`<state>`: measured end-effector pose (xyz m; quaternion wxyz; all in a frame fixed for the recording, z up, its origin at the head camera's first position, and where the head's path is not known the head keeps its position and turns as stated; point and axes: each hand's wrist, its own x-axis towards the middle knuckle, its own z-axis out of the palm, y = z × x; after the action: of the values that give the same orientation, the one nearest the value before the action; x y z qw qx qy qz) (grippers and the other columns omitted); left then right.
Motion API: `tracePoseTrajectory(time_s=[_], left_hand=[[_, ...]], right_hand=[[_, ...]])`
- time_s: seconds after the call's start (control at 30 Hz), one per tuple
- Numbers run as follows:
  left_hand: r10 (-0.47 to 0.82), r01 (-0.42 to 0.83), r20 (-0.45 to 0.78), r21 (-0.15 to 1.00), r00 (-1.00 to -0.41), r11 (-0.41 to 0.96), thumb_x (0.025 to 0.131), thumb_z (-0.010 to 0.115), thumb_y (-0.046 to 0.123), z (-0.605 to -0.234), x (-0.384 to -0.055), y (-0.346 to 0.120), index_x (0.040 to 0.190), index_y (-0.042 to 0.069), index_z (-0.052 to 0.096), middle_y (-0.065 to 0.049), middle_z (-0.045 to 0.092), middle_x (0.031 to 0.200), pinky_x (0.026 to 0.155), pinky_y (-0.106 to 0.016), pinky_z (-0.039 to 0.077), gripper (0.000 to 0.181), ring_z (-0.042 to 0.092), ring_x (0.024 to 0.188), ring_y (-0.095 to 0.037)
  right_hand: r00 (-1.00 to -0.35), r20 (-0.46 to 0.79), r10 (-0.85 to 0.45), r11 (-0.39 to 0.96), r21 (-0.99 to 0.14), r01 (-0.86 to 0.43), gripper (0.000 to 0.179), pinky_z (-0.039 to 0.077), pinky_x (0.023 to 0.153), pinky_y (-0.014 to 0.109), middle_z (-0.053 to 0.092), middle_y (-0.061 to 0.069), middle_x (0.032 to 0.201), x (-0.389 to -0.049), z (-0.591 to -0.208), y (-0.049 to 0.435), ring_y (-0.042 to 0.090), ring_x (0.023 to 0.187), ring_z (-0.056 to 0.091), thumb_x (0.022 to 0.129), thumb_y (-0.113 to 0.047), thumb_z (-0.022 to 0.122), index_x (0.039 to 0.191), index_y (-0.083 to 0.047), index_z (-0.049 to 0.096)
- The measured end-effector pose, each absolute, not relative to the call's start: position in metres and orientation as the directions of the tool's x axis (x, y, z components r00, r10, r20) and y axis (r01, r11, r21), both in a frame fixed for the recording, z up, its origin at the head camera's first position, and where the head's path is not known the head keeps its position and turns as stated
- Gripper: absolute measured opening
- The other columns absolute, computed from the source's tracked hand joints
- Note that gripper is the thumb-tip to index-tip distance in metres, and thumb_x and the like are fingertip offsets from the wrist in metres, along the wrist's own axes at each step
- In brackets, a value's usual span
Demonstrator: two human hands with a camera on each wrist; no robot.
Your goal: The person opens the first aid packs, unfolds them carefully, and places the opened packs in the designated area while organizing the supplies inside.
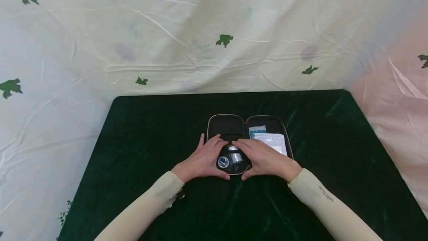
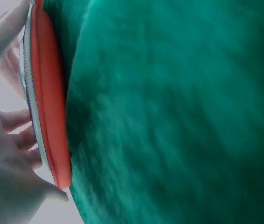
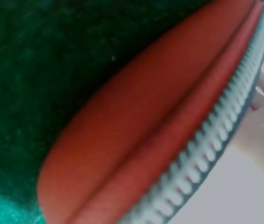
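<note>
An open zip case [image 1: 229,124] with a dark lining lies on the table, its two halves spread side by side. Its outside shows red-orange with a pale zipper in the left wrist view. My left hand [image 1: 207,157] rests over the left side, thumb by the front edge. My right hand [image 1: 269,158] reaches across from the other side, fingertips over the left half, thumb near the front edge. Between the hands sit a round blue-and-white item [image 1: 223,162] and a clear-wrapped silvery item [image 1: 236,158]. A white packet [image 1: 271,141] and a blue packet [image 1: 257,129] lie in the right half.
A dark green velvety cloth [image 1: 160,129] covers the table under the case. Behind it hangs a pale fabric backdrop [image 1: 167,58] with green leaf prints. A small dark object [image 1: 180,195] shows by the left cuff.
</note>
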<state>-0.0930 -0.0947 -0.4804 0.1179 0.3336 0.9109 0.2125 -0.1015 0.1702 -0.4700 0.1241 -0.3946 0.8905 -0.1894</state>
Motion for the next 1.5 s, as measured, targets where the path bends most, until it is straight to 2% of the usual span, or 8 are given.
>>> tracePoseTrajectory(time_s=[0.13, 0.33, 0.57, 0.83, 1.13, 1.3, 1.4, 1.5], left_hand=[[0.661, 0.561, -0.101, 0.442, -0.744, 0.700, 0.076, 0.081, 0.068, -0.480, -0.093, -0.103, 0.152, 0.012, 0.045, -0.012, 0.044, 0.155, 0.122, -0.067, 0.010, 0.101, 0.034, 0.149, -0.030], [0.681, 0.576, -0.093, 0.458, -0.726, 0.677, 0.080, 0.081, 0.064, -0.479, -0.092, -0.109, 0.147, 0.013, 0.051, -0.009, 0.053, 0.146, 0.123, -0.063, 0.015, 0.089, 0.044, 0.142, -0.027], [0.676, 0.571, -0.095, 0.459, -0.730, 0.681, 0.084, 0.078, 0.062, -0.481, -0.091, -0.112, 0.140, 0.016, 0.058, -0.010, 0.054, 0.146, 0.124, -0.060, 0.016, 0.075, 0.045, 0.141, -0.027], [0.664, 0.556, -0.086, 0.472, -0.743, 0.684, 0.084, 0.077, 0.063, -0.482, -0.090, -0.114, 0.137, 0.016, 0.060, -0.010, 0.054, 0.147, 0.124, -0.060, 0.017, 0.074, 0.045, 0.141, -0.027], [0.673, 0.562, -0.073, 0.487, -0.736, 0.668, 0.084, 0.078, 0.062, -0.483, -0.091, -0.115, 0.141, 0.015, 0.057, -0.009, 0.055, 0.145, 0.123, -0.059, 0.020, 0.077, 0.046, 0.139, -0.027], [0.693, 0.573, -0.070, 0.507, -0.717, 0.644, 0.085, 0.076, 0.064, -0.481, -0.088, -0.120, 0.154, 0.016, 0.044, -0.010, 0.044, 0.156, 0.122, -0.062, 0.020, 0.090, 0.036, 0.149, -0.028], [0.693, 0.568, -0.075, 0.513, -0.717, 0.644, 0.086, 0.072, 0.069, -0.479, -0.086, -0.123, 0.160, 0.017, 0.037, -0.008, 0.033, 0.165, 0.122, -0.065, 0.016, 0.097, 0.020, 0.157, -0.027], [0.674, 0.552, -0.095, 0.497, -0.733, 0.670, 0.087, 0.065, 0.074, -0.479, -0.085, -0.126, 0.163, 0.019, 0.033, -0.004, 0.021, 0.171, 0.122, -0.066, 0.011, 0.099, 0.005, 0.160, -0.025]], right_hand=[[-0.656, -0.054, -0.753, 0.622, -0.386, -0.682, 0.101, 0.038, 0.115, 0.057, 0.053, 0.010, 0.147, -0.100, -0.469, 0.169, 0.028, 0.134, 0.051, 0.074, -0.054, 0.091, 0.152, -0.009, 0.046], [-0.663, -0.052, -0.746, 0.627, -0.391, -0.674, 0.089, 0.041, 0.114, 0.051, 0.058, 0.003, 0.134, -0.103, -0.468, 0.168, 0.020, 0.123, 0.055, 0.072, -0.054, 0.091, 0.142, -0.013, 0.054], [-0.653, -0.046, -0.756, 0.612, -0.405, -0.680, 0.083, 0.042, 0.113, 0.051, 0.058, 0.003, 0.133, -0.103, -0.469, 0.167, 0.021, 0.123, 0.056, 0.074, -0.052, 0.090, 0.139, -0.013, 0.056], [-0.641, -0.045, -0.767, 0.587, -0.454, -0.670, 0.073, 0.039, 0.115, 0.054, 0.059, -0.001, 0.133, -0.103, -0.469, 0.165, 0.021, 0.127, 0.055, 0.075, -0.047, 0.091, 0.134, -0.018, 0.057], [-0.636, -0.070, -0.769, 0.588, -0.468, -0.659, 0.073, 0.035, 0.117, 0.059, 0.062, 0.004, 0.135, -0.104, -0.467, 0.164, 0.021, 0.127, 0.057, 0.076, -0.044, 0.092, 0.133, -0.015, 0.059], [-0.637, -0.065, -0.768, 0.602, -0.413, -0.683, 0.085, 0.036, 0.116, 0.059, 0.057, 0.007, 0.143, -0.101, -0.466, 0.165, 0.027, 0.134, 0.052, 0.075, -0.048, 0.091, 0.144, -0.013, 0.055], [-0.642, -0.061, -0.764, 0.610, -0.392, -0.689, 0.093, 0.034, 0.117, 0.061, 0.051, 0.008, 0.151, -0.098, -0.462, 0.166, 0.030, 0.141, 0.046, 0.076, -0.053, 0.089, 0.151, -0.013, 0.050], [-0.655, -0.051, -0.754, 0.614, -0.408, -0.676, 0.094, 0.030, 0.118, 0.064, 0.047, 0.009, 0.158, -0.096, -0.457, 0.169, 0.032, 0.148, 0.038, 0.080, -0.056, 0.086, 0.154, -0.012, 0.048]])
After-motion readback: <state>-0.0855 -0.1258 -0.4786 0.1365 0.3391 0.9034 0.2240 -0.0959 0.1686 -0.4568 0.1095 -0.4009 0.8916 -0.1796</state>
